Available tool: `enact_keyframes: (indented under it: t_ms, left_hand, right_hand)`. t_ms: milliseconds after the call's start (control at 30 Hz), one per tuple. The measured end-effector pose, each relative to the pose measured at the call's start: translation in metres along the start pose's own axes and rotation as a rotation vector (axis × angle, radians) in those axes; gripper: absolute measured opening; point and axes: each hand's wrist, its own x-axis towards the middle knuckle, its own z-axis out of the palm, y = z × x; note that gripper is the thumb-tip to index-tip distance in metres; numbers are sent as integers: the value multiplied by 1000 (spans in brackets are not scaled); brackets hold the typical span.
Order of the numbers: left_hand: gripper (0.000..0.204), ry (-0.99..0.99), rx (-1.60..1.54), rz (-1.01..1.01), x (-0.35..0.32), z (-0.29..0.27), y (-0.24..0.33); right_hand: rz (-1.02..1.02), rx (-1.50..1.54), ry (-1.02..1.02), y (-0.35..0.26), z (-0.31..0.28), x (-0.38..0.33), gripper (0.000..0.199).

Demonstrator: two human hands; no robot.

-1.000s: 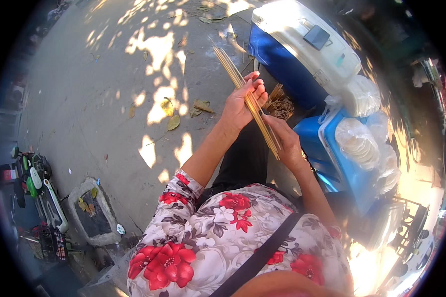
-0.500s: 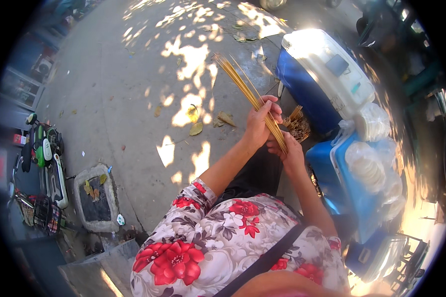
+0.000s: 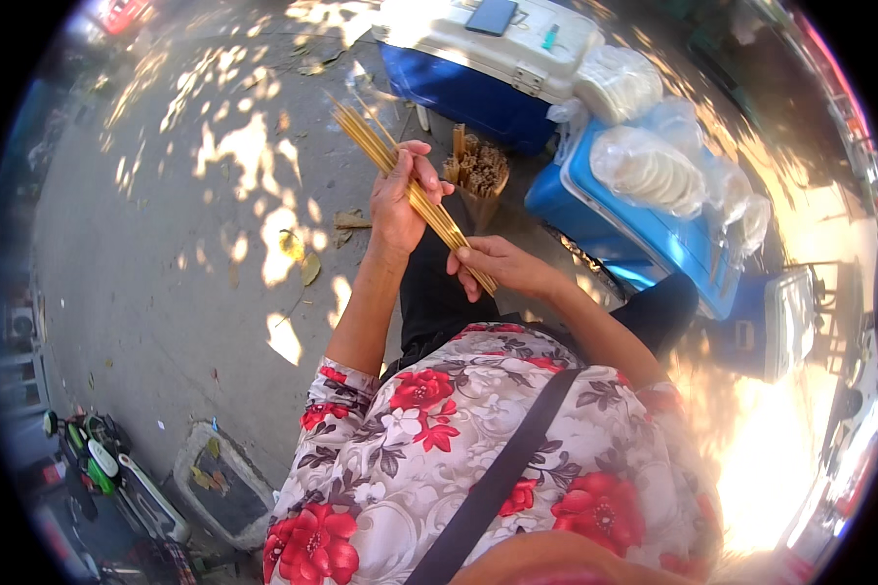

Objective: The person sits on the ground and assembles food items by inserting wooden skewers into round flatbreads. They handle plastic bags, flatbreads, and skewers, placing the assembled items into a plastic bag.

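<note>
A bundle of thin yellow-brown sticks [image 3: 369, 139], like bamboo skewers, slants across the front of my body. My left hand [image 3: 400, 203] is closed round its middle, thumb on top. One stick splays slightly apart from the others at the far end. With thumb and fingers, my right hand [image 3: 502, 265] grips the near end of the bundle. Just beyond my hands stands a container packed with more sticks [image 3: 478, 166], seen end-on; the container itself is mostly in shade.
A blue cooler with a white lid [image 3: 458, 83] stands ahead, carrying a dark phone [image 3: 492, 17]. To the right, a light-blue cooler [image 3: 644, 239] bears bagged stacks of white round items [image 3: 646, 172]. Another cooler [image 3: 763, 327] is farther right. A scooter [image 3: 117, 468] stands at lower left.
My view has turned rightward, so the coolers and container sit farther left in the picture. Both hands still hold the bundle; my right hand's wrist now lies more sideways.
</note>
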Motion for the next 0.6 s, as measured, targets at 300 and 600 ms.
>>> enact_keyframes:
  t_ms: [300, 600]
  left_hand:
    - [44, -297, 219, -360, 20, 81, -90]
    - [55, -526, 1376, 383, 89, 90, -216]
  right_hand:
    - [-306, 386, 387, 7, -26, -82, 22]
    - [-388, 518, 692, 40, -15, -193, 19]
